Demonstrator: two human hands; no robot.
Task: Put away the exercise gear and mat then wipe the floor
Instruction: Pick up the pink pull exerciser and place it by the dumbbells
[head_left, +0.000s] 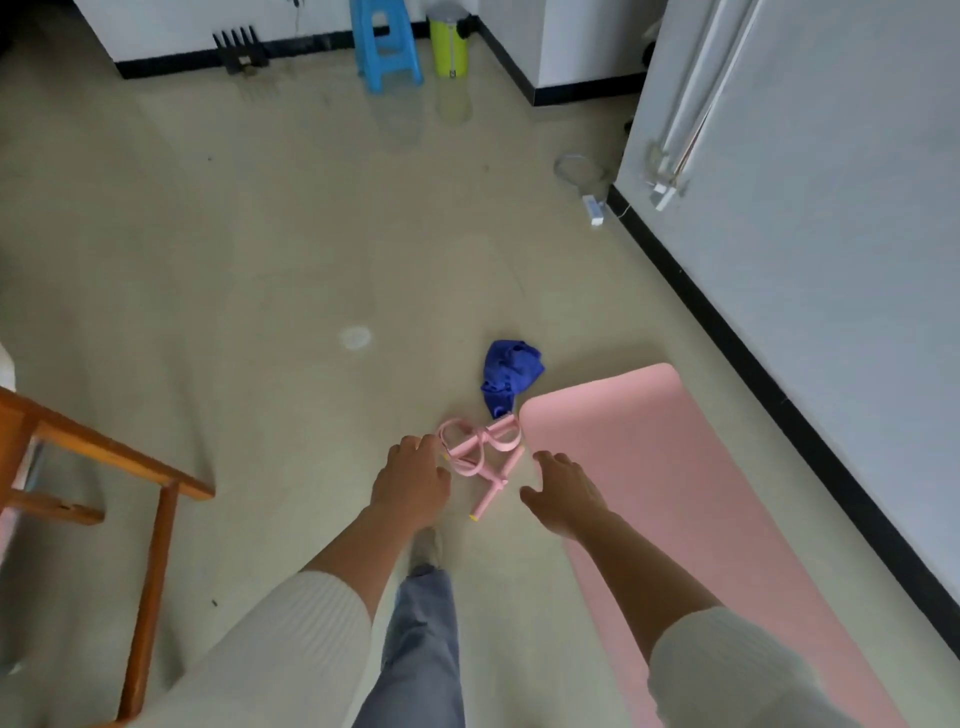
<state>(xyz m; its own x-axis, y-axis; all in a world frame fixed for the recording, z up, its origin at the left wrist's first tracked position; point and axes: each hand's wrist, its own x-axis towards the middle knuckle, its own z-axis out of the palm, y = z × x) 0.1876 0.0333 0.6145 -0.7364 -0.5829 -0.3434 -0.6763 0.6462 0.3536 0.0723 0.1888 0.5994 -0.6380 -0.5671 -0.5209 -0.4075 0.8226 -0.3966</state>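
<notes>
A pink pedal puller with loops and foam handles (483, 457) lies on the beige floor beside the left edge of a flat pink exercise mat (670, 499). A crumpled blue cloth (509, 374) sits just beyond it, at the mat's far corner. My left hand (413, 480) hovers over the puller's left loop, fingers curled loosely, and I cannot see any grip on it. My right hand (563, 493) is spread open to the right of the puller, over the mat's edge, holding nothing.
A wooden chair (119, 467) stands at the left. Far back are a blue plastic stool (387, 47), a green bin (449, 47) and a black rack (239, 49). A white wall with black skirting (779, 395) runs along the right, with a power strip (592, 208) by it.
</notes>
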